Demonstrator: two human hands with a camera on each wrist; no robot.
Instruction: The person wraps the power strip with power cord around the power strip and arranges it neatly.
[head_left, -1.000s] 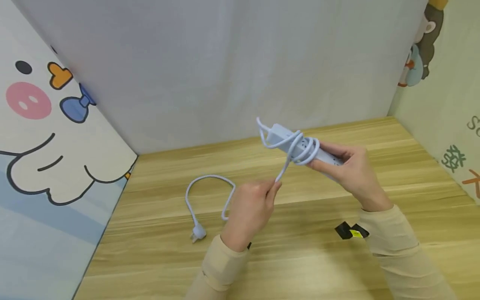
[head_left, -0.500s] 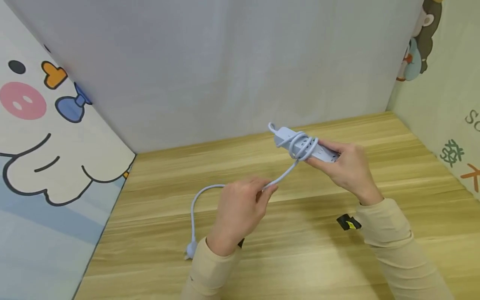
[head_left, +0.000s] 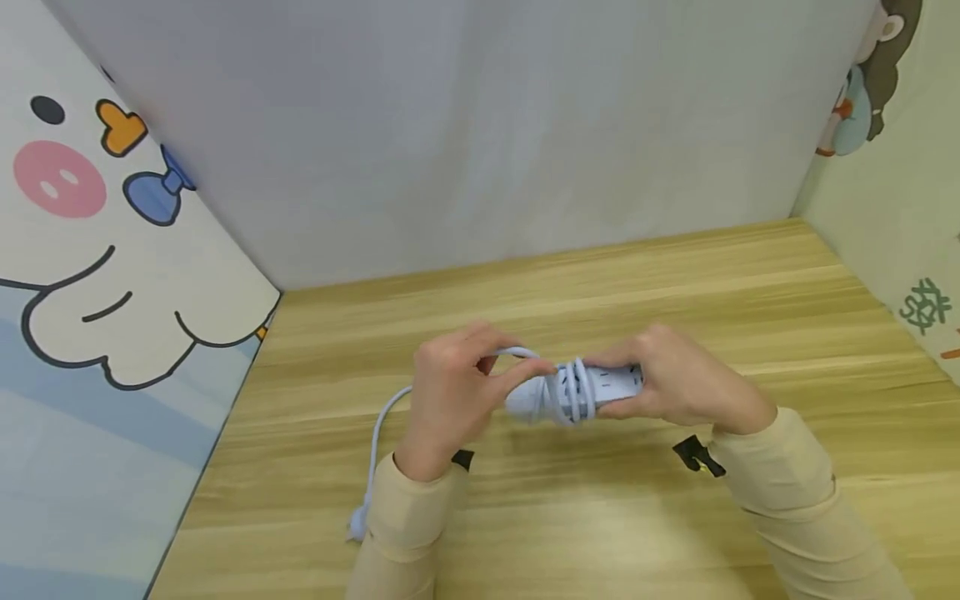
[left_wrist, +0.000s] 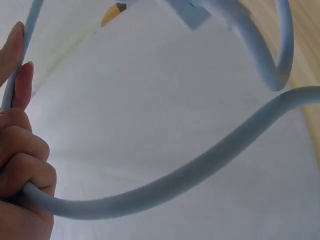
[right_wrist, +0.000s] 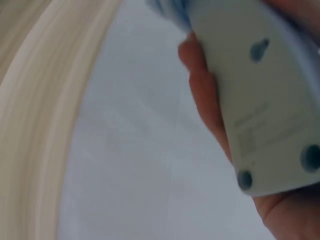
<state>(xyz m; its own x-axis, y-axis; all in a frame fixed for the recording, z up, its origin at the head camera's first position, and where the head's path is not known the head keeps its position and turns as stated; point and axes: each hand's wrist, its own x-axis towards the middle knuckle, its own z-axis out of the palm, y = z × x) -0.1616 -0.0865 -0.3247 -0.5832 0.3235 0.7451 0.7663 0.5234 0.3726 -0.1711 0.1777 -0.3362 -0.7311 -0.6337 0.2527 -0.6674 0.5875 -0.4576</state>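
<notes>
My right hand (head_left: 678, 379) grips one end of a pale blue-white power strip (head_left: 617, 383), thumb and fingers on opposite long sides. Several turns of the strip's cord (head_left: 576, 392) wrap round its middle. My left hand (head_left: 453, 396) holds the cord near the strip's other end. In the left wrist view, the fingers (left_wrist: 25, 145) curl round the cord (left_wrist: 170, 187), which bows away in a slack loop. The right wrist view shows the strip's underside (right_wrist: 265, 100), with dark round feet and a keyhole slot. At the cord's free end, the plug (head_left: 358, 523) lies beside the left sleeve.
The wood-grain table (head_left: 570, 517) meets a pale curtain-like backdrop (head_left: 480, 150) at the back. Cartoon-printed panels stand at the left (head_left: 187, 283) and right (head_left: 862, 217). Black straps show at both wrists.
Both hands have come lower and closer together, and the strip has turned nearly level. The left hand has carried the cord round to the strip's far side. The plug has slid nearer the front.
</notes>
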